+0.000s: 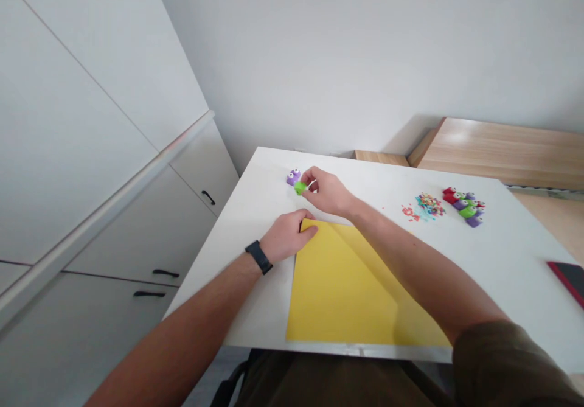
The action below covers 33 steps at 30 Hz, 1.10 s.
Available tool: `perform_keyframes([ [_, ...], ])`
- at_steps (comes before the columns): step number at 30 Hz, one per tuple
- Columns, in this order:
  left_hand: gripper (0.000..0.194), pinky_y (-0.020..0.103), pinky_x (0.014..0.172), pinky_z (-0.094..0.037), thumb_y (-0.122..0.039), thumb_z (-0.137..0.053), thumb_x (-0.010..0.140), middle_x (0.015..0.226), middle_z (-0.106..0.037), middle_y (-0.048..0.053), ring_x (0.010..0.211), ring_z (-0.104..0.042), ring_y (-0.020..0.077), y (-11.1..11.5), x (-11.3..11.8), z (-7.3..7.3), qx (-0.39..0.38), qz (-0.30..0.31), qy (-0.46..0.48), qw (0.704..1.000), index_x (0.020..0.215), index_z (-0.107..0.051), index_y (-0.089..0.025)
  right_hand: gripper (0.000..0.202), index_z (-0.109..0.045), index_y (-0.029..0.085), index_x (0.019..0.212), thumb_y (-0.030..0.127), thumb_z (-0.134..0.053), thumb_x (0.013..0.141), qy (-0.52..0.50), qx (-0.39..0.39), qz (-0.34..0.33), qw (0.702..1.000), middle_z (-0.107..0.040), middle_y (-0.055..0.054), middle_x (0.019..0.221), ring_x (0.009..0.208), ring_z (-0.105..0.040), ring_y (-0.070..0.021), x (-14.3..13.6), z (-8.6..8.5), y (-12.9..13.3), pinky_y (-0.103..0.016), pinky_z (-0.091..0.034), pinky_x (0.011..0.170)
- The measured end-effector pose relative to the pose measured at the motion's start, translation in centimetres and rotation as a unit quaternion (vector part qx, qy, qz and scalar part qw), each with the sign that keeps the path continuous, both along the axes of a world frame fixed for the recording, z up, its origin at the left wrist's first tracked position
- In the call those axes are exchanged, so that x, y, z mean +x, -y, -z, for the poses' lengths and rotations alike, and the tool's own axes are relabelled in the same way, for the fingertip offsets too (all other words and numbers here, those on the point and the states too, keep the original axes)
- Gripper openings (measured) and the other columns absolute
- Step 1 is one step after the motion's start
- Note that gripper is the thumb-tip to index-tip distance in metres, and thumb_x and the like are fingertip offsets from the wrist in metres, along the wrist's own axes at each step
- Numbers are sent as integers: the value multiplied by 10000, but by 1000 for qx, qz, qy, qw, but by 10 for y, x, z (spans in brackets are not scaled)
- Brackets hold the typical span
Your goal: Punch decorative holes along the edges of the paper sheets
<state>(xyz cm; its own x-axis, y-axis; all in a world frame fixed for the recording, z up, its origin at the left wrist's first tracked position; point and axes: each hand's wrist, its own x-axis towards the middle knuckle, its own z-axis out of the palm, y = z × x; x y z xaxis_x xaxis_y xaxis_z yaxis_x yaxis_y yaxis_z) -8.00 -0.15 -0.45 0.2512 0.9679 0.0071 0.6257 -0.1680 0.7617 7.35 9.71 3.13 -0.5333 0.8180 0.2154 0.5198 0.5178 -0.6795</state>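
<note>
With closed fingers, my right hand (326, 189) grips a small green googly-eyed toy (300, 188) over the far left of the table. Right behind it is a purple toy (293, 177) with two bulging white eyes; whether the two touch I cannot tell. Below, my left hand (289, 233) pinches the upper left corner of a yellow sheet (342, 291), thumb on top and the other fingers partly hidden. The sheet lies flat near the table's front edge, partly covered by my right forearm.
On the white table (493, 273), a pile of small colourful pieces (429, 206) lies to the right, beside a cluster of red, green and purple googly-eyed toys (463, 206). A dark, red-edged object (568, 279) rests at the right. White cabinets (114, 230) stand left.
</note>
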Motion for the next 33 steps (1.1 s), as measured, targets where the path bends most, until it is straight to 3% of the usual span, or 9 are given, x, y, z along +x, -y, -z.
perform_keyframes([
  [3, 293, 287, 597, -417, -442, -580, 879, 801, -696, 25, 679, -602, 190, 0, 0, -3, 0, -2, 3, 1000, 1017, -688, -206, 488, -594, 238, 1299, 205, -649, 816, -32, -14, -4, 999, -686, -46, 1056, 793, -626, -152, 32, -5, 14, -328, -510, 784],
  [6, 285, 283, 584, -400, -435, -567, 891, 765, -674, 9, 649, -580, 176, 1, 0, -6, -3, -2, 0, 1000, 1016, -688, -209, 373, -642, 245, 1192, 235, -677, 821, -84, -87, -9, 993, -685, -49, 1047, 856, -642, -167, 64, -1, 32, -334, -519, 792],
  [9, 288, 282, 569, -382, -435, -555, 902, 726, -648, -3, 622, -559, 168, 3, 1, -9, -12, 3, -3, 1000, 1020, -690, -209, 335, -570, 252, 1130, 290, -720, 832, -170, -218, 6, 961, -696, -16, 946, 822, -666, -163, 90, 3, 52, -323, -518, 741],
  [12, 301, 282, 565, -376, -441, -548, 906, 698, -624, -10, 608, -546, 165, 4, 2, -9, -13, 8, -1, 1000, 1034, -690, -208, 360, -554, 232, 1113, 333, -753, 830, -217, -275, 19, 937, -701, -24, 923, 822, -681, -172, 109, 4, 69, -337, -520, 752],
  [20, 320, 288, 575, -401, -470, -545, 911, 749, -670, 3, 635, -580, 178, 0, 8, -3, -19, 4, -4, 1000, 1058, -685, -223, 364, -593, 227, 1187, 379, -713, 879, -258, -273, 15, 927, -641, 11, 823, 722, -599, -137, 128, 0, 87, -315, -489, 712],
  [28, 278, 284, 555, -385, -439, -579, 884, 707, -652, -9, 603, -555, 166, -10, 28, -6, -27, 35, -12, 999, 1007, -693, -217, 356, -600, 244, 1140, 403, -743, 856, -258, -228, 34, 938, -616, 2, 932, 740, -541, -128, 129, -23, 90, -285, -448, 659],
  [33, 247, 284, 562, -379, -405, -604, 864, 724, -666, 3, 620, -565, 168, -17, 44, -8, -14, 50, -29, 998, 976, -702, -208, 311, -602, 225, 1038, 415, -753, 843, -258, -234, 43, 936, -596, 14, 884, 722, -524, -121, 128, -13, 89, -276, -433, 651],
])
